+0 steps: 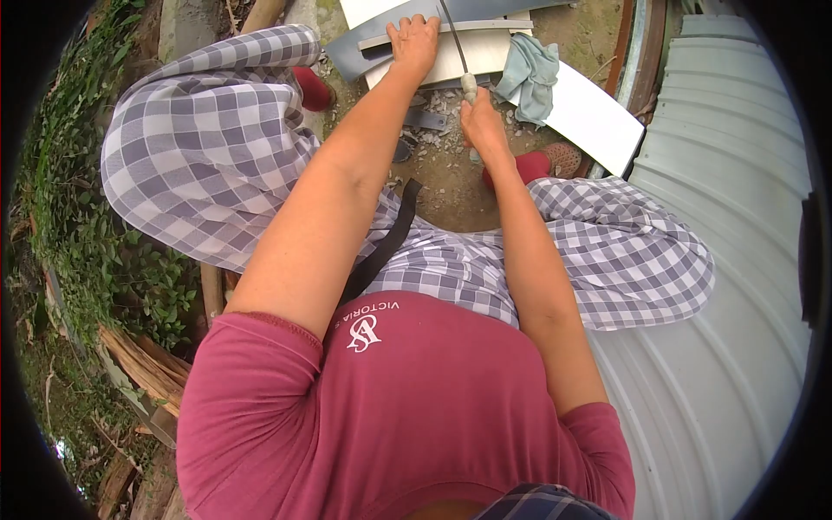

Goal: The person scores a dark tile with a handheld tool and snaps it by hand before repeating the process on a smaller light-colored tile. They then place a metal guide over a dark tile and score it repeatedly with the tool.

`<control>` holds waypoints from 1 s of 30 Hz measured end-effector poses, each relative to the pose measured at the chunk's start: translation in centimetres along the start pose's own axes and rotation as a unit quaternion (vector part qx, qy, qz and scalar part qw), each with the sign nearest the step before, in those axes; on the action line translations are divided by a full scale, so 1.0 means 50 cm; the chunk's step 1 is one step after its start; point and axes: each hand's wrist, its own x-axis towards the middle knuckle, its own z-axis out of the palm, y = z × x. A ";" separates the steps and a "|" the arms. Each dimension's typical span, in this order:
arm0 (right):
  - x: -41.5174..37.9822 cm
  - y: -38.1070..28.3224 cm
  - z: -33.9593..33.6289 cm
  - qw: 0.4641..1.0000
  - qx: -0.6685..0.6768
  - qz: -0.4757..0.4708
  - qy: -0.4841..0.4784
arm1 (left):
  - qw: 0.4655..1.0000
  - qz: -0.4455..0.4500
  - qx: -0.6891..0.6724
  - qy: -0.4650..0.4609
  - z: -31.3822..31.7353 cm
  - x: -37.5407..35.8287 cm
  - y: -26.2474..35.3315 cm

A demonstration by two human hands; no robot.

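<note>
My left hand (414,43) is closed over a long, narrow pale strip (485,26), fingers bent across it and pressing it onto the panels beneath. In my right hand (484,124) is the pale, worn handle of a thin-bladed hand tool (457,43). Its long dark shaft crosses the strip and runs up past the top edge, so its tip is hidden. Beneath lie a grey-blue panel (351,56) and a cream board (478,54). A crumpled pale blue cloth (530,76) rests on the panels right of the tool.
A white panel (598,117) slants out to the right. Small chips and a flat grey metal piece (425,119) lie on the ground between my feet. Ribbed metal sheeting (719,260) runs along the right. Leafy plants (95,217) and split wood (143,364) are at left.
</note>
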 end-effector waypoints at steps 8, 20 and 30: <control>-0.021 -0.020 0.001 0.998 -0.044 -0.032 0.037 | 0.999 -0.017 -0.003 -0.027 -0.015 0.010 -0.005; 0.010 -0.023 0.006 0.993 -0.080 -0.065 0.053 | 0.998 -0.010 -0.016 -0.051 -0.028 0.012 -0.003; -0.008 -0.019 -0.013 0.995 -0.074 -0.057 0.046 | 0.998 -0.032 -0.035 -0.039 -0.036 0.020 -0.003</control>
